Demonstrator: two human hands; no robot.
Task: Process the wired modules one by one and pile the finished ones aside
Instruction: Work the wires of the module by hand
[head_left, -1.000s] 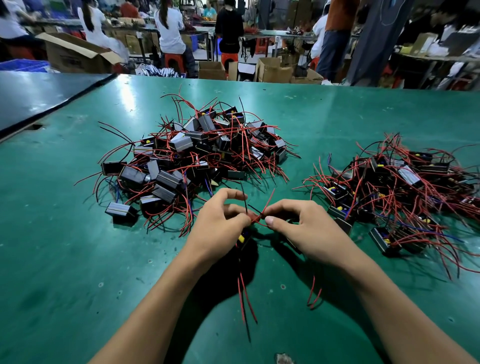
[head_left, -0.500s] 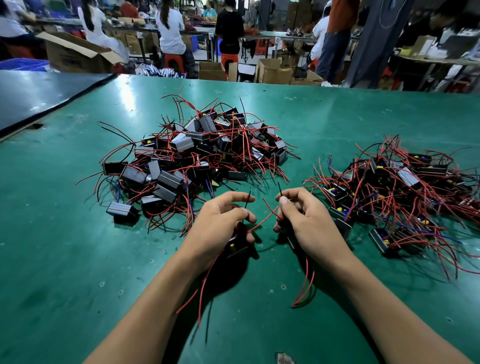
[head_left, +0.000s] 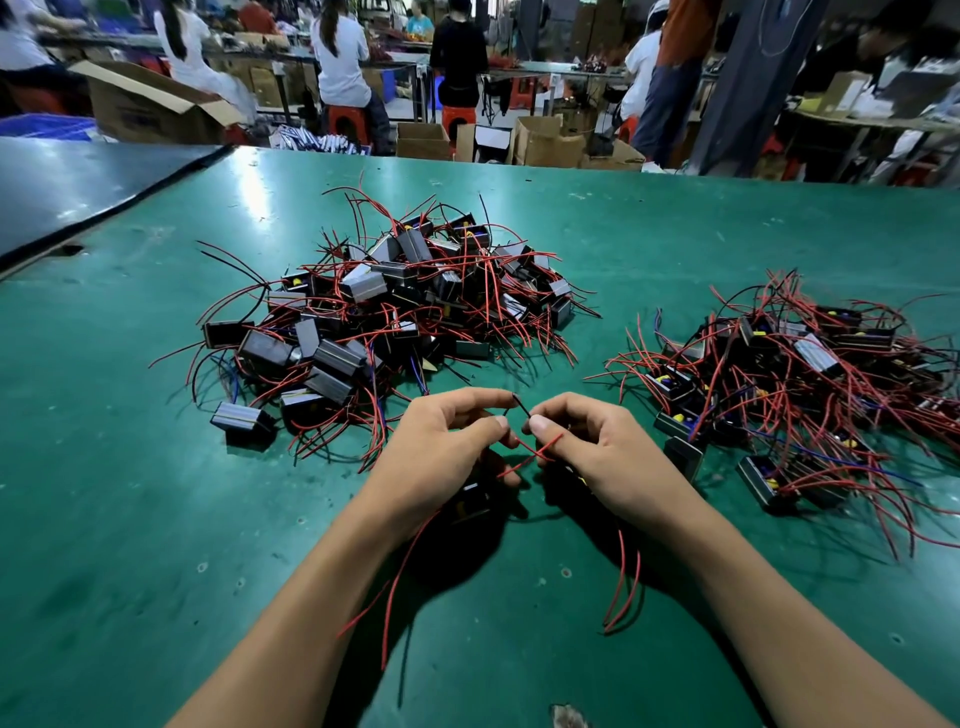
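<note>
Both hands meet low over the green table (head_left: 130, 519), between two heaps of wired modules. The left hand (head_left: 441, 452) pinches one end of a short black wire (head_left: 521, 407) between thumb and forefinger, and its other fingers are curled under the palm around a black module (head_left: 471, 506) held just above the table. The right hand (head_left: 602, 457) faces it, thumb and forefinger pressed together on the other end of the black wire, the remaining fingers curled inward. Something dark with a spot of yellow sits beneath that palm, but it is too hidden to tell what it is. A red wire (head_left: 540, 451) crosses between the two thumbs, just below the black one. More red leads trail toward the person from under each hand, one bunch (head_left: 397, 587) by the left wrist and another (head_left: 623, 582) by the right. The left pile (head_left: 395, 312) lies beyond the left hand, a tall tangle of black modules and red wires. The right pile (head_left: 789, 379) is flatter and spreads out beside the right hand; several of its modules show yellow parts. A dark table (head_left: 78, 187) adjoins at far left. Beyond the tables stand an open cardboard box (head_left: 150, 109) and people (head_left: 337, 57) at benches, some of them seated on red stools (head_left: 345, 122).
</note>
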